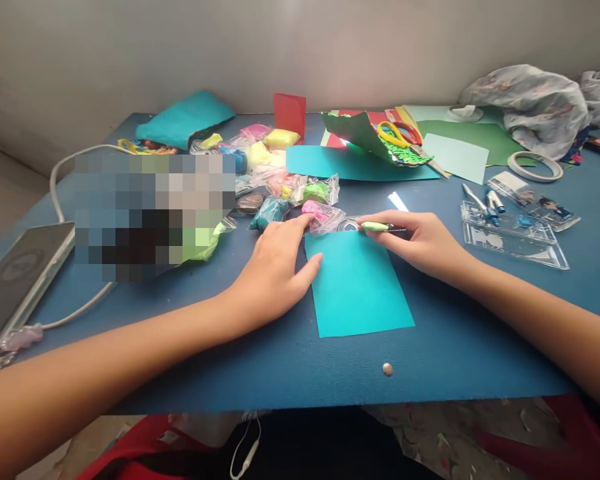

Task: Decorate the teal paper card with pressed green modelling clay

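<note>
By the blue paper's [360,287] far edge, a green tool [375,227] is pinched in the right hand [425,243]; by the left edge, the left hand [280,260] is spread, seemingly empty. Tool placement seems underway; steadiness is needed.

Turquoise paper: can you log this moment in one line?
turquoise paper: on blue table; left hand: at paper's left edge; right hand: holding green tool

Smooth, matt turquoise paper [363,287] faces you on a faintly grained blue tabletop [260,377] with a soft sheen, among glossy clear plastic bags [333,189], a shiny hard plastic case [505,238] and crumpled, matt patterned cloth [533,100].
</note>
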`<state>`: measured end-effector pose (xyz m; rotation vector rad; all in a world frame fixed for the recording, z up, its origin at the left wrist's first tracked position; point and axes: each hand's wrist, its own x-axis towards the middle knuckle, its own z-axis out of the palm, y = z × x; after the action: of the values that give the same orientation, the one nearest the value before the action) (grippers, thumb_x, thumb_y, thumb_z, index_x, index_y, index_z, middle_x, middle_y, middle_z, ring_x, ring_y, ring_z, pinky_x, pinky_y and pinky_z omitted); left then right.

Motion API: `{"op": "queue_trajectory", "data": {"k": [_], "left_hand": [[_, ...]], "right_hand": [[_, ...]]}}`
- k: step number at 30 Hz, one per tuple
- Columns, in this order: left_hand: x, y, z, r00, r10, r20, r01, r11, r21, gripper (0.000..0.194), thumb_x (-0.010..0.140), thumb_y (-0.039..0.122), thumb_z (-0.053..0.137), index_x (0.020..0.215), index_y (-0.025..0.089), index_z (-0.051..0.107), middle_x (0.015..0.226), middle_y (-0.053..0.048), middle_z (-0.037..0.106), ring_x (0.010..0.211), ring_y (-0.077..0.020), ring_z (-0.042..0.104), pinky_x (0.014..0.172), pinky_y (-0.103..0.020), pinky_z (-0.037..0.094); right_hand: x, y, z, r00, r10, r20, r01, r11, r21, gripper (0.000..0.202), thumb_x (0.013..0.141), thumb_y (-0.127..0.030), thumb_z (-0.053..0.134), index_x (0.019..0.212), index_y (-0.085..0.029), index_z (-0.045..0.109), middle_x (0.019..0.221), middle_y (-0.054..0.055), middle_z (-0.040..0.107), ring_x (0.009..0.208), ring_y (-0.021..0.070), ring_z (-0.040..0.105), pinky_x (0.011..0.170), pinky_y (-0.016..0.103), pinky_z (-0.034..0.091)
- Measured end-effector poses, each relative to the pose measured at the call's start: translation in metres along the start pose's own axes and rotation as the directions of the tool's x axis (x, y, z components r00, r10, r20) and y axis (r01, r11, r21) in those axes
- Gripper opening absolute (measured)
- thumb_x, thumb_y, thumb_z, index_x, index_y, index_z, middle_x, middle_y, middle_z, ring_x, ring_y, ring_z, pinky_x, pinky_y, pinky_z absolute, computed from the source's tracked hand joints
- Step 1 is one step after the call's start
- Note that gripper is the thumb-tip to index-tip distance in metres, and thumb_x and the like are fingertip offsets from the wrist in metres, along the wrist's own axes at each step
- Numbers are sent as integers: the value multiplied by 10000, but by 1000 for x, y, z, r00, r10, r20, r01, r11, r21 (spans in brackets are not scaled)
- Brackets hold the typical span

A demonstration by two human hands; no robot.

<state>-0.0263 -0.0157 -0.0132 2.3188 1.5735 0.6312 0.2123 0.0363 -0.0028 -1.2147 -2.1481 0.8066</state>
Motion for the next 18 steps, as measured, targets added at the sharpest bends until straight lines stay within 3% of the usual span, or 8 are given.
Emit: {"op": "queue_trajectory", "data": {"k": [5,10,12,14,15,16,17,18], "left_hand": [[10,13,-4,991,-119,58,125,987,-105,430,791,264,648,1189,158,527,1009,-62,627,971,-239,583,883,-364,474],[18,28,-14,945,-277,177,308,932,-189,229,770,215,615,990,169,570,636,32,559,585,-169,552,563,-264,416],[26,32,-19,871,-307,383,423,866,-267,86,739,194,614,814,177,575,513,46,528,445,-139,483,443,-234,343],[33,33,-27,712,-231,664,539,785,-305,122,714,205,643,638,180,551,444,24,535,361,-110,422,367,-209,291],[34,33,-32,624,-178,761,589,747,-309,206,719,221,656,561,175,534,423,6,537,339,-96,403,345,-195,277],[34,33,-37,569,-146,810,636,702,-320,290,739,235,660,497,167,515,407,-10,533,325,-81,388,330,-179,265],[32,33,-42,558,-156,815,687,637,-349,366,770,242,652,450,159,495,385,-17,512,309,-66,368,316,-163,244],[28,34,-45,587,-205,783,735,541,-409,411,812,234,626,434,151,487,373,-15,492,297,-52,353,305,-149,222]], "right_hand": [[0,-2,1,1000,4,-17,-3,999,41,307,868,-407,559,973,-192,751,1049,55,753,970,250,681,836,360,543],[0,1,4,995,0,-99,6,998,60,307,854,-393,556,963,-177,744,1022,71,752,925,235,673,804,349,534],[-1,2,5,988,8,-152,5,997,83,309,847,-387,561,972,-167,740,1023,80,747,908,225,666,779,338,529],[-1,3,6,982,12,-186,9,993,114,295,834,-376,575,960,-164,737,1010,81,742,888,214,658,750,327,523],[-1,3,5,980,13,-199,14,991,136,283,826,-374,587,947,-167,736,995,77,739,880,211,652,739,324,518],[-2,2,4,977,19,-212,18,986,168,271,818,-377,601,938,-173,733,983,72,736,879,209,647,734,324,514],[-2,1,3,972,31,-231,19,977,213,263,811,-385,616,933,-180,728,972,65,730,883,208,643,739,326,510],[-3,-1,1,964,53,-261,21,962,274,258,804,-396,631,928,-188,722,959,56,724,887,205,638,752,330,508]]}}
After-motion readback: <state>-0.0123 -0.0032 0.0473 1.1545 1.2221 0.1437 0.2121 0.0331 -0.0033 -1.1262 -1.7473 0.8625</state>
